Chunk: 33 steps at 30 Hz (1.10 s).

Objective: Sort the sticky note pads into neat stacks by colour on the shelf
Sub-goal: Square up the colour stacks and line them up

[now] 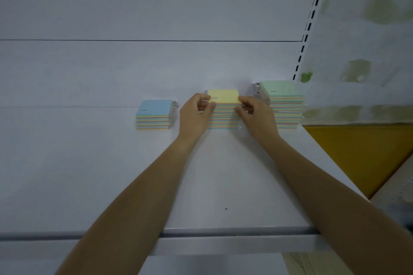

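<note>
Alignment of top pad (223,96) on yellow stack (223,119).
We pinch it with left hand (195,114) and right hand (257,116); uneven push could topple stack.

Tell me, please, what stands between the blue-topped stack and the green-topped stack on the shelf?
In the head view, the yellow-topped stack, with the left hand and right hand holding its sides.

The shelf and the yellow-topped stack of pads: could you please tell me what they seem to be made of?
The shelf: probably painted sheet metal, pale grey and matt, judging by its folded front lip and slotted upright. The yellow-topped stack: paper, shown by thin coloured layers at its edges; possibly film-wrapped.
</note>
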Motion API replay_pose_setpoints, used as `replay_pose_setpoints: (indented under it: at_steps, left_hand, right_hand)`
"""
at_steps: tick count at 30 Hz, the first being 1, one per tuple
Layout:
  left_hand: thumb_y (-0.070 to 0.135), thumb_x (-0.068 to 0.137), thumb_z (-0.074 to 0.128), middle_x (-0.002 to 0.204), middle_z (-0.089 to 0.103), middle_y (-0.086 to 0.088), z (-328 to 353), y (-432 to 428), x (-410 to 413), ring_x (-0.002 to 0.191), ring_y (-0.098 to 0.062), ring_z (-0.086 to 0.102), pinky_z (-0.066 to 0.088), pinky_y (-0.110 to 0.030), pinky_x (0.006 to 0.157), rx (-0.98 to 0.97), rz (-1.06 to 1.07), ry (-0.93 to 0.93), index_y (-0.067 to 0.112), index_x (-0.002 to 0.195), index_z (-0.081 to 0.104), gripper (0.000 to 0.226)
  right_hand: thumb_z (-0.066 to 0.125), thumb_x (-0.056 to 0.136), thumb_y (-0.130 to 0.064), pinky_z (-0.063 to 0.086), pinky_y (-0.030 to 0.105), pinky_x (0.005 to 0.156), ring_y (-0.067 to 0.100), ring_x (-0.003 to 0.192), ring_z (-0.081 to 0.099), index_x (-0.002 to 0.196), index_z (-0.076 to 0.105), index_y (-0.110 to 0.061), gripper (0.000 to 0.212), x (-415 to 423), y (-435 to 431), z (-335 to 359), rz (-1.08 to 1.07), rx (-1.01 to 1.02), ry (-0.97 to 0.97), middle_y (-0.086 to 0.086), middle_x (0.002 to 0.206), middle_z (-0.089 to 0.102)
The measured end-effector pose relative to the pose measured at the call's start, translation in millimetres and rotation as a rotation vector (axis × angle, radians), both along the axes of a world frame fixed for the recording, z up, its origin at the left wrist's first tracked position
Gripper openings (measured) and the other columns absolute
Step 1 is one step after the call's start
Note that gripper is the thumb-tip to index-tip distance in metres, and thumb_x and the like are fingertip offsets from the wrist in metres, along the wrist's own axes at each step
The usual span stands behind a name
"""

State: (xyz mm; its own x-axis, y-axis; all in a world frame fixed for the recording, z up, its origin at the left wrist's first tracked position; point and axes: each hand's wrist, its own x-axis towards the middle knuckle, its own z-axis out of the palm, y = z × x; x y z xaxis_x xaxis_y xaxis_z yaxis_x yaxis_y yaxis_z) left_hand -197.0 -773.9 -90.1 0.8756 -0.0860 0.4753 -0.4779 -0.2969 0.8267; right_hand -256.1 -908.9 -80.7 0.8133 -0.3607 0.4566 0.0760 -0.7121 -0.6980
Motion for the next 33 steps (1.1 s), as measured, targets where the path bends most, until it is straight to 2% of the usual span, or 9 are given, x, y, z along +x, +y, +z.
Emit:
replay_pose_setpoints:
  at_steps: [6, 10, 11, 13, 15, 24, 27, 29, 33]
  left_hand:
    - [0.011, 0.085, 0.062, 0.093, 0.059, -0.001, 1.1, 2.1, -1.1, 0.072, 0.004, 0.051, 0.039, 0.006, 0.064, -0.037, -0.026, 0.042, 0.001, 0.108, 0.062, 0.025]
    - [0.012, 0.085, 0.063, 0.099, 0.060, -0.004, 1.6, 1.9, -2.9, 0.080, -0.005, 0.054, 0.040, 0.004, 0.068, -0.061, -0.034, 0.074, 0.002, 0.111, 0.059, 0.029]
    - [0.012, 0.084, 0.064, 0.106, 0.061, -0.006, 0.3, 1.5, -3.3, 0.088, -0.008, 0.055, 0.043, 0.000, 0.076, -0.062, -0.043, 0.089, 0.004, 0.114, 0.057, 0.033]
    - [0.011, 0.081, 0.066, 0.121, 0.059, -0.011, -4.4, 1.2, -3.0, 0.104, -0.017, 0.056, 0.048, -0.023, 0.093, -0.039, -0.079, 0.142, 0.006, 0.121, 0.051, 0.043]
    - [0.008, 0.081, 0.066, 0.123, 0.059, -0.013, -7.5, 1.4, -3.4, 0.110, -0.024, 0.059, 0.048, -0.032, 0.096, 0.003, -0.106, 0.192, 0.005, 0.123, 0.048, 0.046]
    - [0.006, 0.080, 0.065, 0.121, 0.062, -0.013, -7.6, 4.0, -3.6, 0.112, -0.024, 0.059, 0.047, -0.033, 0.098, 0.043, -0.117, 0.198, 0.004, 0.121, 0.050, 0.045]
    - [0.005, 0.075, 0.067, 0.125, 0.058, -0.015, -8.1, 4.8, -4.0, 0.113, -0.028, 0.058, 0.048, -0.040, 0.099, 0.087, -0.128, 0.248, 0.005, 0.127, 0.044, 0.057]
    - [0.002, 0.075, 0.065, 0.123, 0.060, -0.016, -9.2, 5.6, -4.2, 0.110, -0.029, 0.061, 0.050, -0.038, 0.095, 0.110, -0.142, 0.272, 0.005, 0.128, 0.043, 0.057]
    - [-0.003, 0.077, 0.061, 0.120, 0.063, -0.016, -10.6, 5.0, -4.2, 0.106, -0.028, 0.062, 0.047, -0.026, 0.083, 0.112, -0.128, 0.256, 0.004, 0.125, 0.045, 0.051]
  right_hand:
    - [0.056, 0.089, -0.013, 0.037, 0.012, 0.086, 0.019, 0.105, 0.062, 0.122, 0.058, -0.005, 0.034, -0.5, 0.5, 1.9, 0.003, 0.100, 0.008, 0.011, 0.118, 0.066]
    - [0.057, 0.087, -0.010, 0.041, 0.009, 0.083, 0.014, 0.101, 0.060, 0.121, 0.058, -0.007, 0.034, 1.7, 0.9, 0.3, 0.020, 0.198, 0.005, 0.010, 0.119, 0.065]
    - [0.058, 0.086, -0.009, 0.043, 0.010, 0.084, 0.015, 0.103, 0.060, 0.123, 0.056, -0.008, 0.037, 0.9, 2.0, -1.3, 0.033, 0.219, 0.018, 0.009, 0.121, 0.063]
    - [0.057, 0.083, -0.005, 0.045, 0.025, 0.097, 0.020, 0.113, 0.059, 0.128, 0.051, -0.011, 0.046, -1.4, 4.9, -6.1, 0.065, 0.208, 0.049, 0.008, 0.126, 0.060]
    - [0.054, 0.084, -0.003, 0.041, 0.037, 0.105, 0.021, 0.119, 0.056, 0.133, 0.045, -0.011, 0.051, -3.5, 7.3, -9.5, 0.066, 0.124, 0.066, 0.007, 0.130, 0.057]
    - [0.051, 0.086, -0.002, 0.035, 0.016, 0.093, 0.021, 0.121, 0.053, 0.135, 0.041, -0.010, 0.051, -1.6, 7.5, -10.8, 0.048, 0.074, 0.073, 0.010, 0.134, 0.053]
    - [0.055, 0.081, -0.001, 0.041, 0.032, 0.101, 0.028, 0.118, 0.052, 0.137, 0.038, -0.009, 0.059, 0.7, 9.6, -11.9, 0.040, 0.060, 0.087, 0.017, 0.128, 0.054]
    - [0.055, 0.079, 0.000, 0.045, 0.044, 0.097, 0.033, 0.111, 0.055, 0.138, 0.035, -0.011, 0.064, 2.7, 11.1, -13.9, 0.052, 0.064, 0.108, 0.022, 0.121, 0.055]
    - [0.054, 0.077, 0.002, 0.048, 0.049, 0.093, 0.034, 0.107, 0.055, 0.139, 0.033, -0.017, 0.068, 7.9, 8.7, -18.1, 0.048, 0.038, 0.132, 0.022, 0.118, 0.053]
